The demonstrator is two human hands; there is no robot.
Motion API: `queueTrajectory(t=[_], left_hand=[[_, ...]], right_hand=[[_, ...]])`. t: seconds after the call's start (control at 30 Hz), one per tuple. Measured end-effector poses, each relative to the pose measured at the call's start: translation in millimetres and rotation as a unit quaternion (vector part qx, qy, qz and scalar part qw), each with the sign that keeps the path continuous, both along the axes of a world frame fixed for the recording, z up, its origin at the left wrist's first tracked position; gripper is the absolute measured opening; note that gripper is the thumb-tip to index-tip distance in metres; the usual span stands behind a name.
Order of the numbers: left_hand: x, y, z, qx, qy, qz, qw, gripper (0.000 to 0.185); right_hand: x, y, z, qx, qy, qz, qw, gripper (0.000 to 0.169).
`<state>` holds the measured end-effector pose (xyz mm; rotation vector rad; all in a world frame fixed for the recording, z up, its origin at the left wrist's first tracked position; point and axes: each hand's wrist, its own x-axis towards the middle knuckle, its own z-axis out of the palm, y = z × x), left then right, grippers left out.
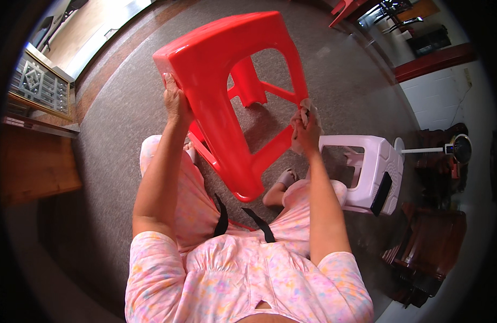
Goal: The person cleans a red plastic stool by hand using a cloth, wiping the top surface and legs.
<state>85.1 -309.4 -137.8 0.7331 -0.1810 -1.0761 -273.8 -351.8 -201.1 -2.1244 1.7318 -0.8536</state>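
Note:
A glossy red plastic stool (216,105) stands tilted before me, its seat towards the far side and one leg end near my knees. My left hand (176,101) grips the stool's left side just below the seat edge, thumb on the outside. With my right hand (307,131) I hold a crumpled pale cloth (318,117) against the stool's right leg, close to where a crossbar joins it. Part of the cloth is hidden behind my fingers.
To the right stands a pale pink plastic stool (371,169) with a black flat object (381,194) on it. Beyond are a white-stemmed round device (461,149) and dark wooden furniture (434,242). A wooden cabinet (38,161) is at the left. Another red plastic piece (343,11) lies far off.

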Motion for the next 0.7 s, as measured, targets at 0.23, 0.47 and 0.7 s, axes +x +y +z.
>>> queueTrajectory(t=[0.23,0.47,0.7], left_hand=[[-1.8,-5.9,-6.1,-0.017,-0.005,0.023,1.000,0.045],[-2.5,-2.3,0.7,-0.021,-0.003,0.017,1.000,0.044],[-4.6,-1.5,3.4,-0.025,-0.006,0.012,1.000,0.045]], right_hand=[[-9.1,8.2,4.9,0.026,-0.018,0.065,0.997,0.037],[33.2,58.2,19.2,0.084,-0.028,0.050,0.995,0.039],[72.5,117.6,24.8,0.050,-0.072,0.087,0.992,0.042]])
